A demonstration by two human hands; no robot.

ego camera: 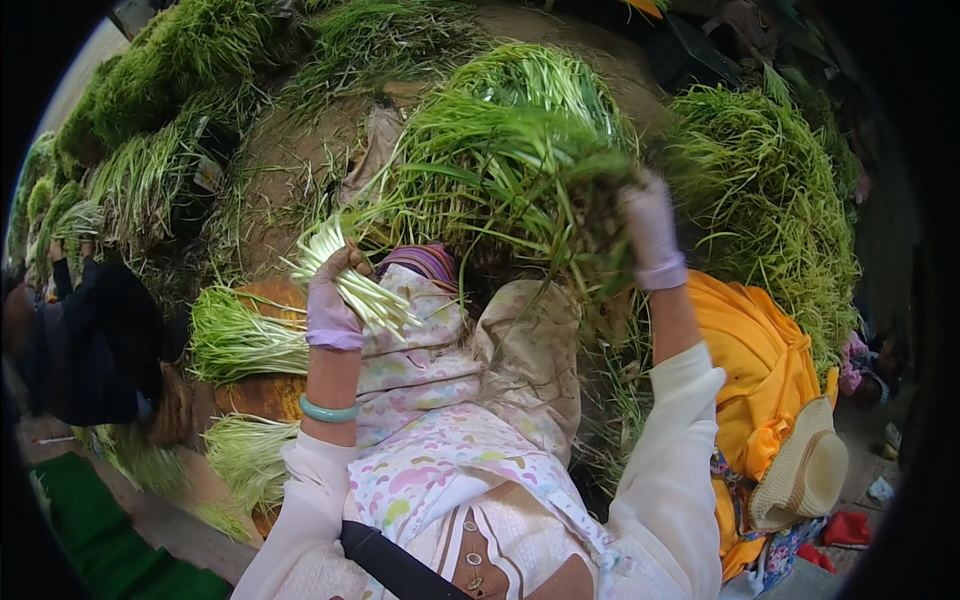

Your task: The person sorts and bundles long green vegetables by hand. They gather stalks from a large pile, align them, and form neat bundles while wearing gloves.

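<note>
My left hand (337, 292), in a lavender glove with soiled fingertips, grips a bunch of chive-like greens (375, 296). Its white stem ends point down over my lap, and the leaves trail away beyond the hand. Off to the right, my right hand (651, 225) wears a matching glove and is blurred. It looks closed on a clump of green and brown leaves (604, 187), also smeared by motion. A large heap of the same greens (517, 112) stands in front of my knees. A heart-patterned apron (435, 480) covers my lap.
Trimmed bundles (251, 337) lie on a rusty surface (259, 397) at my left, with another paler bundle (251, 454) nearer. More greens (765, 210) are piled at right, beside orange cloth (742, 337) and a straw hat (802, 465). A person in dark clothing (97, 345) works at far left.
</note>
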